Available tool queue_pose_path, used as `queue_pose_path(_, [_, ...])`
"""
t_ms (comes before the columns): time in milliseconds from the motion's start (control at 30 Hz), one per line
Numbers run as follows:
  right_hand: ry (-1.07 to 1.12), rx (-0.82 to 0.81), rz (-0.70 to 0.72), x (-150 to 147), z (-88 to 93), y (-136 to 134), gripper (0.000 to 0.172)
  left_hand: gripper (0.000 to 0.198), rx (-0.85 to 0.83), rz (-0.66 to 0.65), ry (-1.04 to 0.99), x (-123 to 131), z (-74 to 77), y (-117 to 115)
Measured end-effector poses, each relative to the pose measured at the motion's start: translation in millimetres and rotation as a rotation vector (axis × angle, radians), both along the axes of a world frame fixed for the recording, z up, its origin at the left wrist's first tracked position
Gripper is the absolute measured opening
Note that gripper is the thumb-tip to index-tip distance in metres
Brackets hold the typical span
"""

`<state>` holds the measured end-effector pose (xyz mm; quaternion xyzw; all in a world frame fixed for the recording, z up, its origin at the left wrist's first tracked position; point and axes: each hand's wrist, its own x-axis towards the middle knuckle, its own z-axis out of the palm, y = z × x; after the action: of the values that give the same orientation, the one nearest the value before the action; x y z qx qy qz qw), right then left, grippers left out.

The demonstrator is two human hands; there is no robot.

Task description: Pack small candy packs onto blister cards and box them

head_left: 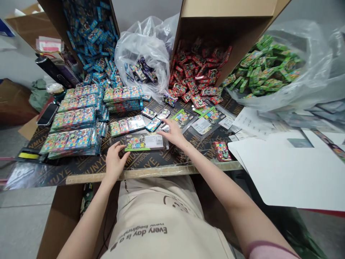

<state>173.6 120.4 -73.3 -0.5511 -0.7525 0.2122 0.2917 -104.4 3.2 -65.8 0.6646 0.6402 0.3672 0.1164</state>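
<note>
A flat clear bag with a black-and-green printed card and a white label, the candy package (140, 142), lies near the table's front edge. My left hand (116, 160) is at its left end, thumb and fingers apart. Over its right end reaches my right hand (174, 133), its fingers spread near a small blue packet (153, 125). Whether the fingertips touch the packet I cannot tell. Beside it lie a dark small packet (149, 112) and another small packet (163, 114). Just left is a strip of joined packets (127, 125).
Stacks of packet strips (72, 120) stand at left beside a phone (47, 114). Behind are boxes of blue packets (94, 39) and red packets (194, 72), plus plastic bags of purple packets (144, 70) and green packets (264, 68). White sheets (293, 169) cover the right.
</note>
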Motion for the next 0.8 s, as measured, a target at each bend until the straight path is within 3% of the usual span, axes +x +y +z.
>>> queue_pose_path(67, [-0.158, -0.001, 0.025, -17, 2.9, 12, 0.062, 0.022, -0.034, -0.111, 0.058, 18, 3.1, 9])
queue_pose_path(133, [-0.293, -0.033, 0.016, -35, 6.7, 20, 0.067, 0.032, -0.096, -0.305, 0.176, 40, 5.6, 25])
queue_pose_path(200, [-0.38, -0.049, -0.003, -47, 9.5, 25, 0.07, 0.05, -0.183, -0.501, 0.333, 61, 5.7, 45])
queue_pose_path(267, [-0.426, -0.04, -0.026, -53, 10.1, 25, 0.07, 0.07, -0.269, -0.588, 0.44, 75, 3.9, 61])
queue_pose_path(400, [-0.436, -0.026, -0.052, -48, 4.9, 17, 0.072, 0.082, -0.306, -0.61, 0.544, 82, 1.8, 65])
queue_pose_path(500, [-0.385, -0.041, -0.01, -40, -2.8, 8, 0.077, 0.083, -0.295, -0.618, 0.596, 75, 7.0, 49])
queue_pose_path(633, [-0.27, -0.097, 0.009, -31, -11.0, 7, 0.066, 0.086, -0.334, -0.56, 0.696, 67, 18.2, 30])
queue_pose_path(800, [-0.018, -0.057, -0.013, -16, -0.3, 3, 0.071, 0.094, -0.31, -0.578, 0.687, 73, 17.6, 32])
